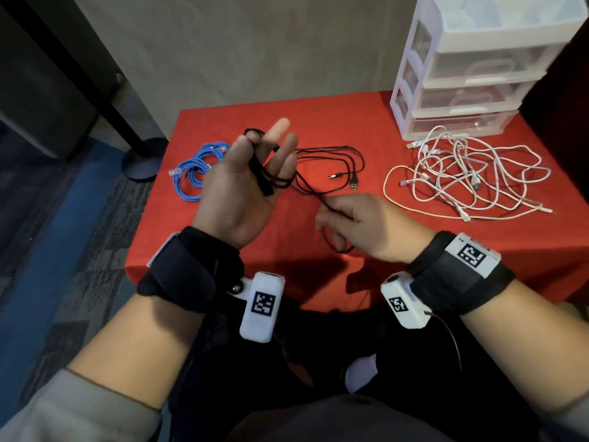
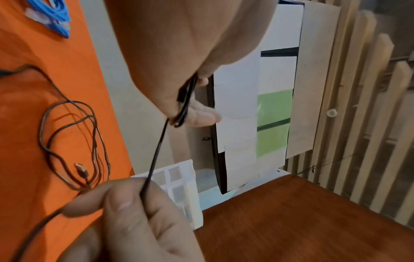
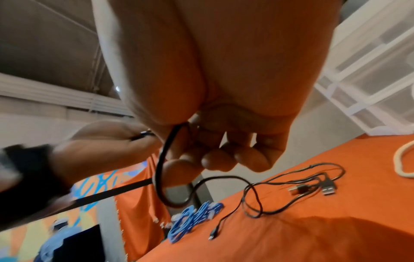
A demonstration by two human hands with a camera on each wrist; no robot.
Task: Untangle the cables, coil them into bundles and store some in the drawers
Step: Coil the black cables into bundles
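Note:
My left hand (image 1: pixel 261 137) is raised palm up over the red table (image 1: pixel 318 119), fingers spread. Loops of the black cable (image 1: pixel 347 154) are wound round its thumb and fingers, and the thumb pins them in the left wrist view (image 2: pixel 186 101). My right hand (image 1: pixel 325 215) pinches a strand of the same cable near the front edge; the strand runs taut between both hands (image 2: pixel 154 156). The rest of the black cable lies loose on the cloth with its USB plugs (image 1: pixel 344 180). A coiled blue cable (image 1: pixel 197 167) lies at the left.
A tangle of white cables (image 1: pixel 462 173) lies at the right, in front of a white plastic drawer unit (image 1: pixel 471 68) with its drawers closed. A black pole on a round base (image 1: pixel 143 157) stands on the floor left of the table.

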